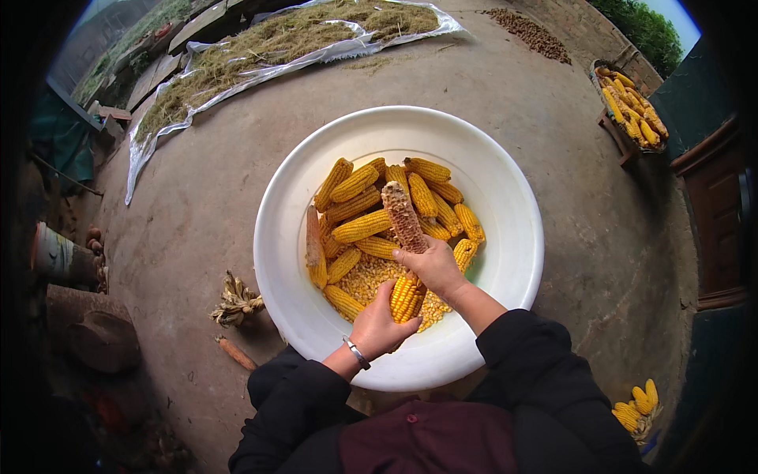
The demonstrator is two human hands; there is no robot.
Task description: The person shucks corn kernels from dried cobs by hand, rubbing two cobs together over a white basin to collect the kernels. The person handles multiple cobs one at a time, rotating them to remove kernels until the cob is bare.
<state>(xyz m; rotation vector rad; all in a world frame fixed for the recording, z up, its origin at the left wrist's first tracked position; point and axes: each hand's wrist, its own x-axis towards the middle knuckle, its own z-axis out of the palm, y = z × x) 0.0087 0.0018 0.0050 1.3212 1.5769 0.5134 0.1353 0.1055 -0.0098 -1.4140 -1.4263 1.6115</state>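
Observation:
A large white plastic basin (509, 178) stands before me, with dried yellow corn ears (361, 226) piled in its far half. Loose corn kernels (367, 277) cover the part of the bottom nearer to me. My left hand (379, 326), with a metal bracelet at the wrist, grips an ear of corn (405, 296) that still bears kernels. In my right hand (437, 266) is a bare corn cob (404, 216), its far end pointing away from me. The cob's near end is hidden by my fingers, close to the top of the ear.
A basket of corn ears (633, 112) sits on a wooden stand at the right. Tied corn husks (237, 301) and a bare cob (235, 352) lie left of the basin. Drying plant matter (249, 59) covers a sheet at the back. More ears (636, 409) are at lower right.

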